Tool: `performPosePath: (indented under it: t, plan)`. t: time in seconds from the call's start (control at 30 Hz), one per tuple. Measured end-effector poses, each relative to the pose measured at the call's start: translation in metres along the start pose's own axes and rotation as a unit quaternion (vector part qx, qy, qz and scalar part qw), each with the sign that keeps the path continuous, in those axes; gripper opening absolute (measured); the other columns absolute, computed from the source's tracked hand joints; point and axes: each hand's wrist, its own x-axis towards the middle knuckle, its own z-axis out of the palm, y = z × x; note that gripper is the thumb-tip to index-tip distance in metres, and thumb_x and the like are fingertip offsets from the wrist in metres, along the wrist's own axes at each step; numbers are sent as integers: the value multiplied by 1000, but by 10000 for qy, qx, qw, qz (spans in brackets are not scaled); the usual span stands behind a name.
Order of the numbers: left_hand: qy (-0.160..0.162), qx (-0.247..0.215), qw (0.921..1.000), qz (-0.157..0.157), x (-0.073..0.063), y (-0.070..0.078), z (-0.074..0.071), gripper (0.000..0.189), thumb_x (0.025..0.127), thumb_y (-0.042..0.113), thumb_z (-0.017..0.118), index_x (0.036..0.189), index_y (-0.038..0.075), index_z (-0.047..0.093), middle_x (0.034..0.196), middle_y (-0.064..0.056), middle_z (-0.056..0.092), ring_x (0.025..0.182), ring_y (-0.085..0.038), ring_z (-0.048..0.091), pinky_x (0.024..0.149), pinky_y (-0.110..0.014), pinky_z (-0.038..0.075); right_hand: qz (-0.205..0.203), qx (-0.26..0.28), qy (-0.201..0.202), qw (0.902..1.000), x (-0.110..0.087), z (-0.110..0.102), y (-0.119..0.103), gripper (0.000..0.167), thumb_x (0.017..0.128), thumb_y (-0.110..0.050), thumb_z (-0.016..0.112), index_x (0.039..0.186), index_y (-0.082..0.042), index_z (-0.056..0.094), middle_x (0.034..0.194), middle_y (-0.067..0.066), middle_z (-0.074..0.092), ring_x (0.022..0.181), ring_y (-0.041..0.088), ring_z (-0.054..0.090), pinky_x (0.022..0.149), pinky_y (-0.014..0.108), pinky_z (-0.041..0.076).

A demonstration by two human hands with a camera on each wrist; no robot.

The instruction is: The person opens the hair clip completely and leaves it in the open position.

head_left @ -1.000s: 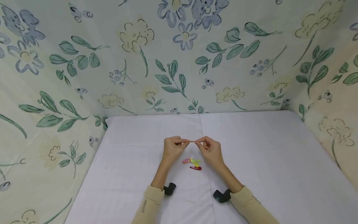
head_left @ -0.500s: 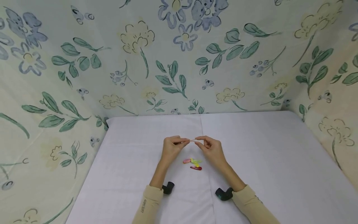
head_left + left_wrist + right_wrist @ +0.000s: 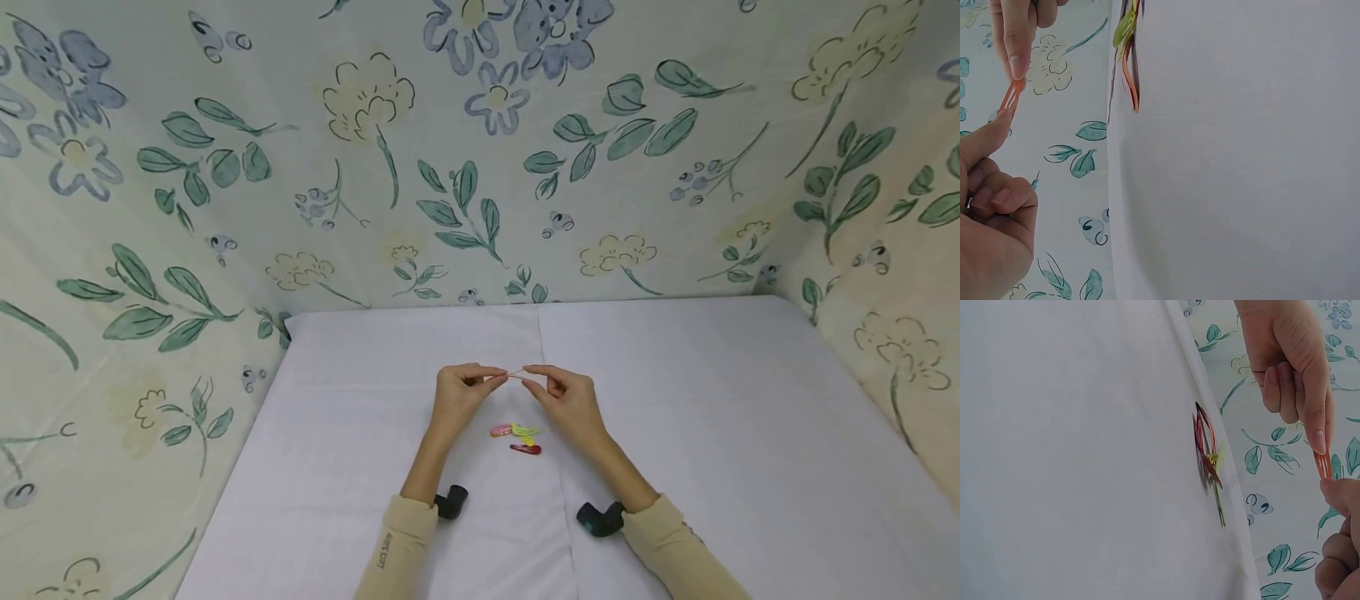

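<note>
Between table edges (image 3: pixel 238 454), left hand (image 3: pixel 457 395), right hand (image 3: pixel 572 400) hold orange clip (image 3: pixel 1017 87).

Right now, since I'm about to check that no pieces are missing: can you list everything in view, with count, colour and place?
Orange clip: 1, orange, held between the hands
Pink clip: 1, pink, in the small group on the tabletop
Yellow-green clips: at least 1, yellow-green, beside the pink one; overlap hides the exact count
Red clip: 1, red, on the group's side nearest the person
Tabletop cloth: white, under the group
Patterned backdrop: pale with flowers and leaves, behind and beside the table
Black devices: 2, black, one at each wrist
Sleeves: 2, beige, on the forearms
Left hand: 1, pinching one end of the orange clip
Right hand: 1, pinching the other end
</note>
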Motion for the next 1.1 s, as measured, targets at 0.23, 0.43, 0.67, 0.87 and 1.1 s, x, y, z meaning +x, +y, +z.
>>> performPosePath:
  t: [0.23,0.43,0.67,0.87,1.1]
  plan:
    - [-113,48,9998,-176,0,-2,0,7,86,10,84,91,5,84,67,-29,64,55,-7,40,52,-18,31,207,-13,80,9998,0,0,0,18,87,-9,83,105,-8,82,57,-4,37,53,2,30,49,19,24]
    - [-266,352,9985,-322,6,-2,1,5,88,7,82,92,4,84,69,-24,69,55,-5,42,52,-18,33,621,-113,10,9980,5,2,3,5,90,-14,82,94,-11,82,58,-3,36,54,6,32,51,21,25]
    - [98,765,9963,-367,31,-5,5,4,85,3,83,88,1,83,55,-1,55,50,-5,38,48,-18,28,1027,-270,5,9943,26,7,10,8,91,-18,81,93,-10,82,59,-1,37,56,11,34,53,22,25]
    - [239,820,9943,-632,62,-8,7,4,85,6,85,87,2,84,53,5,49,50,-8,36,48,-20,27,1174,-350,6,9925,58,10,19,12,93,-17,79,96,-5,81,62,0,40,59,14,37,52,22,26]
    - [87,796,9916,-1013,88,-20,8,7,85,9,85,88,4,84,63,-7,64,55,-10,38,51,-21,30,1307,-496,-158,9901,83,12,34,14,95,-18,77,98,-5,81,63,0,39,60,16,38,54,24,27]
